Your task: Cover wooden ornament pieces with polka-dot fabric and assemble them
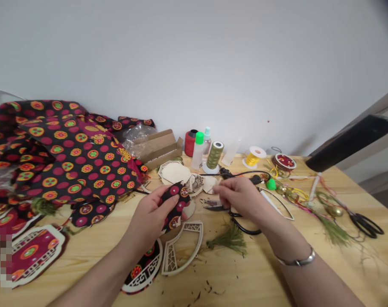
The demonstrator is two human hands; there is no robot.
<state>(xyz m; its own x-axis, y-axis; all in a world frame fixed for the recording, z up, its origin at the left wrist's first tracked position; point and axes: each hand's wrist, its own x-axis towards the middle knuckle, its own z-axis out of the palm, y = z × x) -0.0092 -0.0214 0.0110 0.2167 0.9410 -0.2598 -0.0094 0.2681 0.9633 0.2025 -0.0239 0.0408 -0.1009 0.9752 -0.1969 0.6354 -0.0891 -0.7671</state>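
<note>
My left hand [150, 215] is closed round a small piece wrapped in black cloth with red and orange circles [176, 200], held above the wooden table [245, 277]. My right hand [241, 198] hovers just right of it with fingers curled in a pinch; what it pinches is too small to make out. Under the hands lie a wooden fan-shaped cut-out frame [182, 247], a cloth-covered fan-shaped piece [142, 270] and a green tassel [229, 241]. A silver bracelet [298, 260] sits on my right wrist.
A heap of the same patterned cloth [68, 153] fills the left. A cardboard box [158, 147], thread spools [214, 155], glue bottles [198, 149], a gold wire spool [253, 157], black scissors [365, 224] and cords lie at the back and right. A covered panel [33, 251] lies front left.
</note>
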